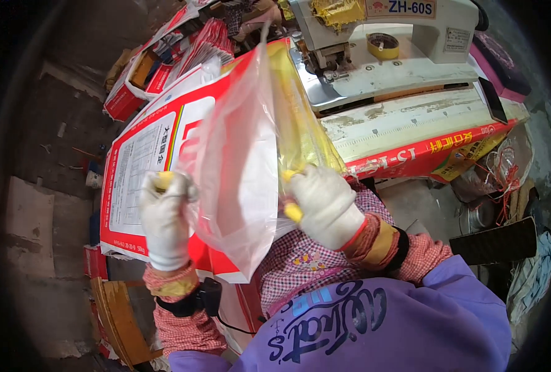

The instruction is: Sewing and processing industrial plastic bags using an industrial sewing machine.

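A thin clear plastic bag (238, 167) stands raised and stretched between my hands, over a stack of red and white printed sacks (142, 155). My left hand (166, 217), in a white glove with yellow-covered fingertips, is curled closed at the plastic's left side, slightly blurred. On the other side my right hand (326, 201), gloved the same way, is closed on the plastic's right edge near my lap. Yellowish film (303, 124) lies behind the plastic, beside the sewing machine. The exact grip of both hands' fingertips is partly hidden.
A white industrial sewing machine (405, 56) stands at the far right, with a roll of yellow tape (383, 46) on its bed. Bundled red and white sacks (207, 49) lie at the far left. A wooden chair part (117, 322) is near my left arm, a dark pad (493, 242) at right.
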`<state>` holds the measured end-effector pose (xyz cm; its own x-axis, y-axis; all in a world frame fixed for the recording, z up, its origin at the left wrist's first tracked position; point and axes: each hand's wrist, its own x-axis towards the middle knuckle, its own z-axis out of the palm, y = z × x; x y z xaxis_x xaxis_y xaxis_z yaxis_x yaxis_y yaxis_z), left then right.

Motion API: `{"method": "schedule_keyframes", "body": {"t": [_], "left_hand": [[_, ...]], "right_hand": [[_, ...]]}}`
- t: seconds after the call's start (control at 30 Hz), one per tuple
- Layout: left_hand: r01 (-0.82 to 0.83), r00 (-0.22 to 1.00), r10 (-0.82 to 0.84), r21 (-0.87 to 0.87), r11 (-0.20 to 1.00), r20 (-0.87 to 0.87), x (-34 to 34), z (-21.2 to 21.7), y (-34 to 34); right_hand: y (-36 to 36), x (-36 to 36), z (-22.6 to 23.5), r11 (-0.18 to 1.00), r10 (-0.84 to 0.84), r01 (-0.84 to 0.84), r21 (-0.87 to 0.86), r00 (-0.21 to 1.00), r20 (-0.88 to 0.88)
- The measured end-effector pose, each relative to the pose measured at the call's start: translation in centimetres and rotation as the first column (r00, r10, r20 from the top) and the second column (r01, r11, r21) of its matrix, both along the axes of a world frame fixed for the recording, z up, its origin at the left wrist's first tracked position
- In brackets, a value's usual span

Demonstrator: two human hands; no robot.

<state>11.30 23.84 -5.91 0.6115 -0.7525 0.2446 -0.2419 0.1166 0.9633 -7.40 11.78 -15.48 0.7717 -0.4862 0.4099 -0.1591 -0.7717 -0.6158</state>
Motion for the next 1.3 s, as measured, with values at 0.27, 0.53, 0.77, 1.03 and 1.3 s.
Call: {"method": "schedule_keyframes", "body": {"t": [0.27,0.53,0.77,1.03,1.3], "left_hand": [[0.037,0.979,-0.112,0.388,0.921,0.172,-3.3,3.1,2.3],[0.543,0.805,-0.263,0.839,-0.032,-0.531,-4.2,1.1,9.8],[0.042,0.561,-0.52,0.605,0.795,0.644,0.9,16.3,-8.8],[-0.407,-0.415,-0.526,0.366,0.837,0.742,1.9,6.1,-23.7],[-0.395,-0.157,-0.843,0.75,0.53,0.514,4.0,1.3,-22.8]], "right_hand": [[-9.6,15.1,1.7,0.877,0.336,-0.336,-0.344,0.94,-0.06],[-16.1,18.6,-3.1,0.8,-0.577,0.413,0.436,0.731,0.365],[-8.8,16.7,-4.1,0.798,-0.038,-0.391,0.459,0.727,0.685],[-5.1,13.6,3.2,0.737,0.06,-0.281,0.614,0.933,0.355],[-5.8,13.9,1.1,0.941,0.222,-0.211,0.265,0.975,-0.011]]}}
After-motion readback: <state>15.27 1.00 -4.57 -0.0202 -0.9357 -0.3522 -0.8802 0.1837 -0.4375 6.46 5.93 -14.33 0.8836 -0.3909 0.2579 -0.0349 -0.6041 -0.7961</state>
